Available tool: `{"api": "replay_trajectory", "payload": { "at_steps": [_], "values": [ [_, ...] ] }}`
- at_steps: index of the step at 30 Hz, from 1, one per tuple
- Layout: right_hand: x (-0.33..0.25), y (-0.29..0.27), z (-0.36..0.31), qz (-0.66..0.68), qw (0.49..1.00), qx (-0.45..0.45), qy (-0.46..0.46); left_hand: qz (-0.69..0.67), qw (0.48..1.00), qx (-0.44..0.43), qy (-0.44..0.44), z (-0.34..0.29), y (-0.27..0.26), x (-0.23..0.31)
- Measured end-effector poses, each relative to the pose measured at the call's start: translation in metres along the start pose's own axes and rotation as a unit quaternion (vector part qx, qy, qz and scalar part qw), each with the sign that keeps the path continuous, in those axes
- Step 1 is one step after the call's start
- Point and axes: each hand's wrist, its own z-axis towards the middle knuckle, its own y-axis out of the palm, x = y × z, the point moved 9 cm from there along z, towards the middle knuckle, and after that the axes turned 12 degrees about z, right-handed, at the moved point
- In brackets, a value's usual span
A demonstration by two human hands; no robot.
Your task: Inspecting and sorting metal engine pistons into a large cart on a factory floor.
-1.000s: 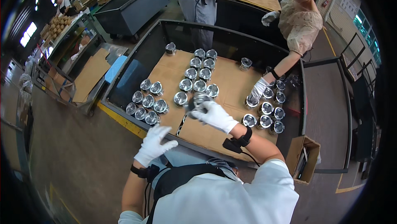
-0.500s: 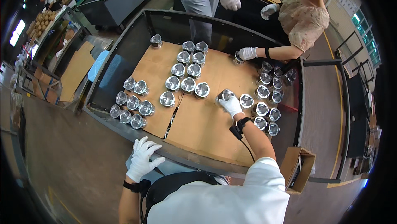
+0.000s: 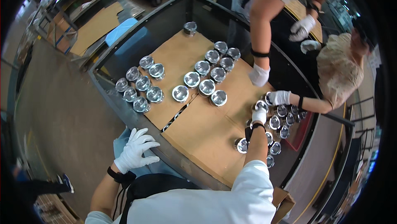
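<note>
My gloved right hand (image 3: 259,115) is at the right side of a dark bin, its fingers closed on a shiny metal piston (image 3: 261,106) beside a cluster of pistons (image 3: 275,122). Another piston (image 3: 241,145) stands left of my right forearm. My left hand (image 3: 136,151), also gloved, is by the bin's near edge with its fingers spread and holds nothing. A middle group of pistons (image 3: 206,87) and a left group (image 3: 143,83) stand on the cardboard sheet (image 3: 198,129).
A co-worker's gloved hand (image 3: 280,98) touches a piston right beside my right hand. Another person's gloved hand (image 3: 259,75) hangs over the far right of the cardboard. The bin's raised rim (image 3: 173,151) runs in front of me. A lone piston (image 3: 190,28) stands at the far corner.
My right hand has moved right and farther away with the piston, to the right cluster. One person has reached an arm down into the bin. My view has turned.
</note>
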Motion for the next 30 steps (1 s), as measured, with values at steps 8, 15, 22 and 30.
{"api": "replay_trajectory", "payload": {
  "at_steps": [8, 15, 22, 30],
  "values": [
    [-0.004, 0.016, -0.011, -0.06, 0.992, -0.068, 0.092, 0.006, 1.0, -0.016, -0.018, 0.001, -0.005, -0.003],
    [-0.043, 0.007, -0.02, -0.205, 0.964, -0.14, 0.099, -0.014, 1.0, 0.002, -0.011, -0.003, -0.004, -0.008],
    [-0.167, 0.007, -0.123, -0.304, 0.875, -0.326, -0.189, -0.102, 0.994, -0.007, 0.047, -0.014, -0.015, 0.002],
    [-0.402, 0.15, -0.332, 0.025, 0.714, -0.447, -0.539, -0.183, 0.982, -0.015, 0.031, -0.087, -0.01, -0.003]
  ]
}}
